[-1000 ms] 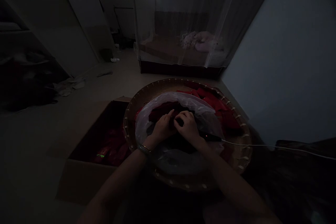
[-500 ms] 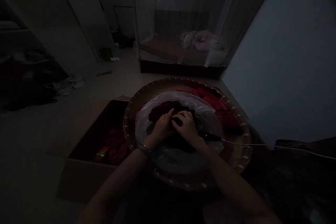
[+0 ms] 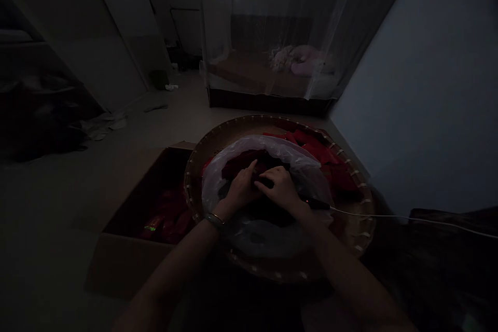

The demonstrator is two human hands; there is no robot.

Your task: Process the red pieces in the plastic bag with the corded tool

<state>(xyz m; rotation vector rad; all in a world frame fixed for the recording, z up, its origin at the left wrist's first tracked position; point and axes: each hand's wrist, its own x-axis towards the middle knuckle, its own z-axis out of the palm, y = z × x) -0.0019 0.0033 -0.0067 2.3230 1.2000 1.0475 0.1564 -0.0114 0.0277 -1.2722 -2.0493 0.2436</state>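
The room is very dim. A round woven tray (image 3: pixel 361 218) lies before me with red pieces (image 3: pixel 319 153) on its far right side. A clear plastic bag (image 3: pixel 307 171) of dark red material sits in the tray. My left hand (image 3: pixel 241 189), with a bangle at the wrist, and my right hand (image 3: pixel 282 189) meet over the bag's mouth, fingers curled and pressed together on a small dark thing I cannot make out. A dark tool with a tiny red light (image 3: pixel 317 202) lies by my right wrist, its white cord (image 3: pixel 408 217) trailing right.
An open cardboard box (image 3: pixel 128 257) with red items stands left of the tray. Beyond it, a netted bed (image 3: pixel 272 67) holds a pinkish bundle. A wall rises at right; scattered clutter lies on the floor at far left.
Both hands stay together over the bag; the fingers shift only slightly. The view has drifted a little.
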